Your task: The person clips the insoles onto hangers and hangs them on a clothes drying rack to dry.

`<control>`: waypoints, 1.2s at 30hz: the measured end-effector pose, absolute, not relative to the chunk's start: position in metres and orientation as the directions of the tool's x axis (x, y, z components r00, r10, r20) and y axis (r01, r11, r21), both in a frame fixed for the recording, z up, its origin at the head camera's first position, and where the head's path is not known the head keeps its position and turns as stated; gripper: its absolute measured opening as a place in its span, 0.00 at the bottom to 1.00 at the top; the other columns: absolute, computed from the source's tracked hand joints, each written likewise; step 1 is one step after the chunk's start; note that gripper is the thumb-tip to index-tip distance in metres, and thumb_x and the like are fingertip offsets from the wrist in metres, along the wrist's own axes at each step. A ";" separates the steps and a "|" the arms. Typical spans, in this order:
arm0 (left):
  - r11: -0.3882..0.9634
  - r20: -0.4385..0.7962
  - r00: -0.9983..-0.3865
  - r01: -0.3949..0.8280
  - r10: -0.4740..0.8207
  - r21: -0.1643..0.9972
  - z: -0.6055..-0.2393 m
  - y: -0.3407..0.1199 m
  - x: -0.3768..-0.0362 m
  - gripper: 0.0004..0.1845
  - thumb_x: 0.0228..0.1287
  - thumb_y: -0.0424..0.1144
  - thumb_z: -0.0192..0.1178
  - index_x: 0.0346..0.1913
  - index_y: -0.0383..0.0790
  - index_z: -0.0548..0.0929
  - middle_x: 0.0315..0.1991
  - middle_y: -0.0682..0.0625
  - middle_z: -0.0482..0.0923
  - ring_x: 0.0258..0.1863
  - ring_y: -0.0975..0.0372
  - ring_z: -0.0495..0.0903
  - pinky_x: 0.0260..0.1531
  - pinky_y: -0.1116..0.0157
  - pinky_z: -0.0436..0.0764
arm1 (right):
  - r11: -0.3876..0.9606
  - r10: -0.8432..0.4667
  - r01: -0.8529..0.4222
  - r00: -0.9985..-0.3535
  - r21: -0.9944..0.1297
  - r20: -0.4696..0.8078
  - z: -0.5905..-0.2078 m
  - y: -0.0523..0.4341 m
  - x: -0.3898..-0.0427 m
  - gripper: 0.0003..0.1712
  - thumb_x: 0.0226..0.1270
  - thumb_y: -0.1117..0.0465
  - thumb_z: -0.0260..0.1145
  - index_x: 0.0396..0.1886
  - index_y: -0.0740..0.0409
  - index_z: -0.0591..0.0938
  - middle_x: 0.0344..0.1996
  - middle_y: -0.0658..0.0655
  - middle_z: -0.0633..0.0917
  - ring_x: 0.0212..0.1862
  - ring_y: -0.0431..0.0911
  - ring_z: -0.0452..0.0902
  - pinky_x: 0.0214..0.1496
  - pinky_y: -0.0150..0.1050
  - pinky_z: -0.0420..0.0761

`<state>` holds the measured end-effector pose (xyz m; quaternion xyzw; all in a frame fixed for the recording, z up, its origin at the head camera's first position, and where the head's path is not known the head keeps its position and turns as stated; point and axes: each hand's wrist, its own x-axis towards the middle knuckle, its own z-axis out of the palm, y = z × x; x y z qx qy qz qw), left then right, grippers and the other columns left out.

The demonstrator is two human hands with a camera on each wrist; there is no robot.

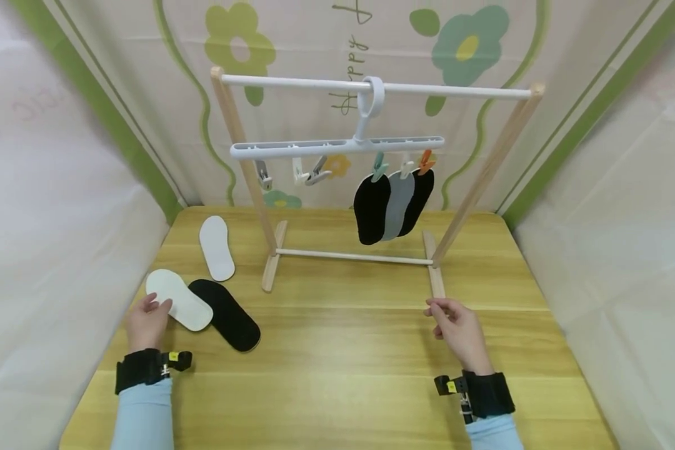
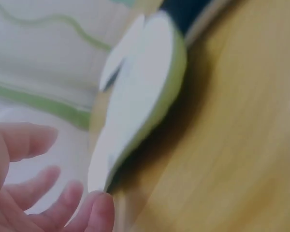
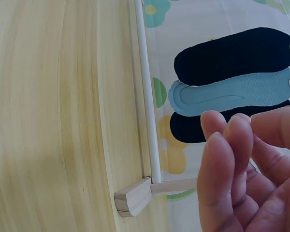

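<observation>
My left hand (image 1: 148, 322) is at the near-left end of a white insole (image 1: 179, 301), its fingers loosely bent. In the left wrist view, a fingertip (image 2: 102, 208) meets that insole's end, with the thumb apart from it. The insole overlaps a black insole (image 1: 233, 320) on the table; a second white insole (image 1: 217, 249) lies behind them. Over the table at the right, my right hand (image 1: 460, 331) holds nothing, its fingers loosely curled near the thumb. Beyond it hang a black insole (image 1: 370, 212), a grey insole (image 1: 398, 207) and another black insole (image 1: 420, 203).
A wooden rack (image 1: 486, 169) with a white top bar (image 1: 455, 91) carries a white clip hanger (image 1: 337, 147). Green (image 1: 379, 165), white (image 1: 407, 167) and orange clips (image 1: 425, 162) grip the hanging insoles. Grey and white clips (image 1: 299, 173) dangle at the left. Fabric walls surround the wooden table (image 1: 343, 375).
</observation>
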<state>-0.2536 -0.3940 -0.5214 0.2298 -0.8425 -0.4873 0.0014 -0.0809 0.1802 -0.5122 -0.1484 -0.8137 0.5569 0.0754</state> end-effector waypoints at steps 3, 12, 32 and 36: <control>0.447 -0.240 -0.894 -0.404 -0.379 0.798 -0.520 -0.400 -0.263 0.39 0.73 0.51 0.51 0.76 0.30 0.53 0.71 0.27 0.58 0.67 0.40 0.61 0.64 0.46 0.66 | 0.330 0.324 0.152 -0.945 -0.932 -0.039 -0.510 0.179 -0.080 0.17 0.77 0.56 0.58 0.55 0.61 0.82 0.43 0.65 0.85 0.26 0.52 0.79 0.31 0.37 0.84; 0.576 -0.224 -0.885 -0.440 -0.409 0.689 -0.516 -0.407 -0.285 0.44 0.70 0.51 0.54 0.71 0.17 0.54 0.70 0.23 0.54 0.68 0.35 0.58 0.68 0.44 0.58 | 0.300 0.318 0.146 -0.947 -0.943 -0.045 -0.511 0.174 -0.086 0.15 0.76 0.57 0.60 0.53 0.62 0.83 0.42 0.67 0.85 0.25 0.51 0.79 0.30 0.37 0.83; 0.733 -0.325 -0.895 -0.439 -0.305 0.521 -0.506 -0.426 -0.303 0.48 0.64 0.57 0.61 0.65 0.13 0.58 0.59 0.21 0.64 0.54 0.36 0.68 0.56 0.44 0.72 | 0.297 0.331 0.159 -0.942 -0.941 -0.055 -0.514 0.175 -0.086 0.15 0.77 0.58 0.58 0.53 0.62 0.83 0.42 0.67 0.85 0.25 0.48 0.78 0.30 0.36 0.83; 0.678 -0.333 -0.896 -0.441 -0.295 0.588 -0.503 -0.431 -0.301 0.45 0.67 0.59 0.57 0.63 0.14 0.63 0.54 0.24 0.70 0.46 0.40 0.72 0.43 0.49 0.76 | 0.295 0.329 0.157 -0.943 -0.942 -0.054 -0.514 0.175 -0.087 0.15 0.77 0.58 0.58 0.53 0.63 0.82 0.42 0.67 0.85 0.25 0.48 0.78 0.30 0.37 0.83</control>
